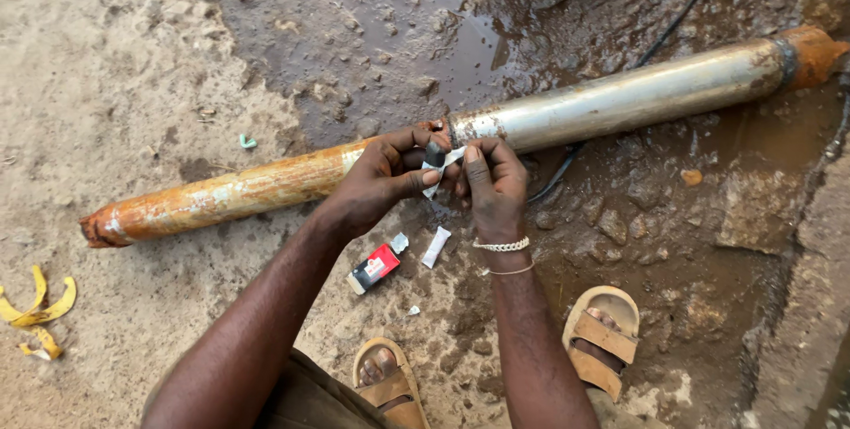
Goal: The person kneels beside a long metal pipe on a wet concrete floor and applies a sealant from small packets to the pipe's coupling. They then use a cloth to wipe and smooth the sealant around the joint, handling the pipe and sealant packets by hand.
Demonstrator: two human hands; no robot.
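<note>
A long cylindrical pump lies across the muddy ground: a rusty orange part (221, 194) at the left, a silver steel part (620, 97) at the right. Both hands meet just in front of the joint between them. My left hand (385, 177) pinches a small dark piece with a white strip (440, 163) wrapped around it. My right hand (494, 183) grips the same strip from the right, thumb on top. A black cable (553, 183) runs under the pump near my right hand.
A small red and white packet (374, 268) and a white tube (436, 247) lie on the dirt below the hands. Yellow scraps (37, 309) sit at the left edge. My sandalled feet (602, 336) are at the bottom. Wet mud covers the right side.
</note>
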